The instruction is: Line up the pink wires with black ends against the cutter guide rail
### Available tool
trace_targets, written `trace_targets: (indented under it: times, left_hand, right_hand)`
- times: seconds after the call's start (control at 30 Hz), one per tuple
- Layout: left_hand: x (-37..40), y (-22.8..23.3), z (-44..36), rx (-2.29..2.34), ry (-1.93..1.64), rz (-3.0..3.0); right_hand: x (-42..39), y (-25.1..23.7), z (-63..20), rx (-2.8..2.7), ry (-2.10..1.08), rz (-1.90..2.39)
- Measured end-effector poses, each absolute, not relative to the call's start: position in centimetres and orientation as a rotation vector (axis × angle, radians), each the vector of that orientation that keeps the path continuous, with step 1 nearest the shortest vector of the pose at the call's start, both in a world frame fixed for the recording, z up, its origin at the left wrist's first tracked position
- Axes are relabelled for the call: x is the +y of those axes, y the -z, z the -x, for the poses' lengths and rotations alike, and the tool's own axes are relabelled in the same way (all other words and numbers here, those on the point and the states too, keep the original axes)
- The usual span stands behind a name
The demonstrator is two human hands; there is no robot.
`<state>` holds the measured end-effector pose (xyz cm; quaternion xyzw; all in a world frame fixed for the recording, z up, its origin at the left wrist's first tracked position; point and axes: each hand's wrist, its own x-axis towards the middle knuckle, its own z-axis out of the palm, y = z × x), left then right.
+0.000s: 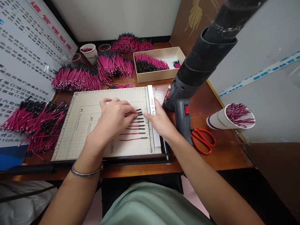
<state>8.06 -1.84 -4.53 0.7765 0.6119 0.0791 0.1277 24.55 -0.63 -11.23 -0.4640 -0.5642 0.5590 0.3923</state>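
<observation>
My left hand (pixel 114 117) is over a beige gridded paper trimmer board (pixel 82 134), its thumb and forefinger pinched on a thin magenta wire (pixel 131 118) near the wire's black end. Below the fingertips several similar wires (pixel 131 134) lie in a row, black ends pointing right; the palm partly covers some of them. My right hand (pixel 161 122) rests across the white strip (pixel 156 137) along the board's right edge. Its thumb reaches left to the black wire ends, apart from the forefinger; the other fingers are mostly hidden.
Piles of black-ended magenta wires (pixel 77 78) stand behind and left of the board. A shallow box (pixel 157 76) holds more. Right of it are a dark heat gun (pixel 182 90), orange-handled scissors (pixel 203 140) and a paper cup (pixel 217 118) of wires. The trimmer's black handle (pixel 30 169) lies along the front.
</observation>
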Motion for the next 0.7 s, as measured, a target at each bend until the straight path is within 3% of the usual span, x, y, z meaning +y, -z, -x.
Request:
trace_targets:
  times: [0.7]
  left_hand:
    - [-1.71,4.56,-8.05,1.754,-0.221,-2.266]
  right_hand:
    - [-0.82,10.96,-24.72,-1.412,-1.464,1.139]
